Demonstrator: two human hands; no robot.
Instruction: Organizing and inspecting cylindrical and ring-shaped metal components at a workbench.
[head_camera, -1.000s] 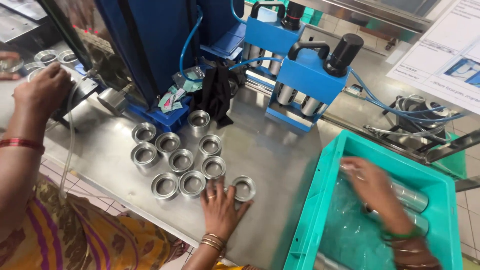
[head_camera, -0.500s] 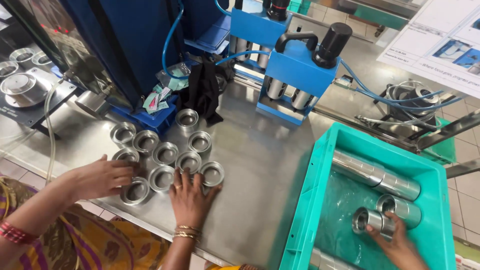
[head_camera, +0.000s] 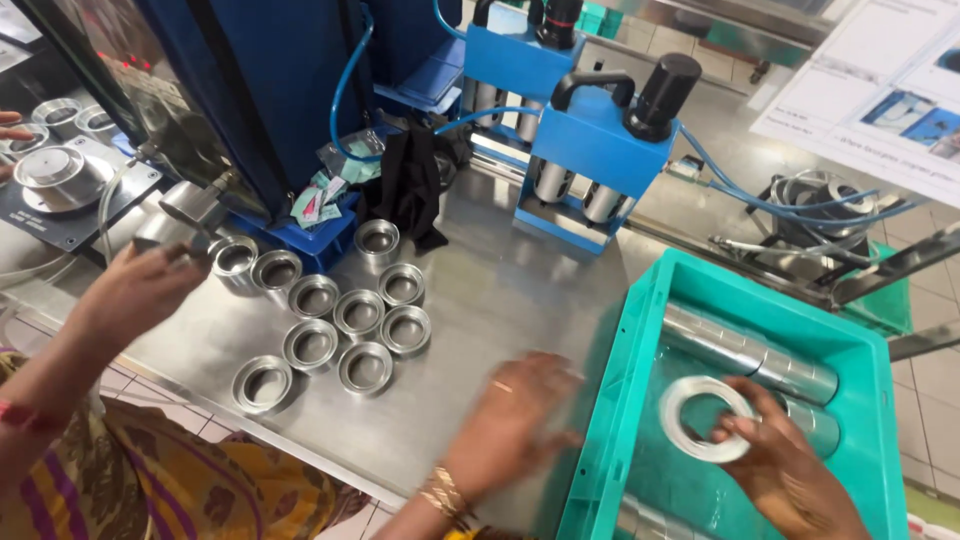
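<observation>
Two changes: right hand (head_camera: 790, 468) grip now clasps ring (head_camera: 673, 418); left hand (head_camera: 525, 410) released, off cups (head_camera: 363, 312)

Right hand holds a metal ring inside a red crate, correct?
Not quite: the crate is teal, not red. The head view shows the right hand holding the metal ring inside it.

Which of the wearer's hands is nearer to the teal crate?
Right. The right hand is inside the teal crate, holding a metal ring. The left hand is just outside its left wall, over the steel table.
</observation>
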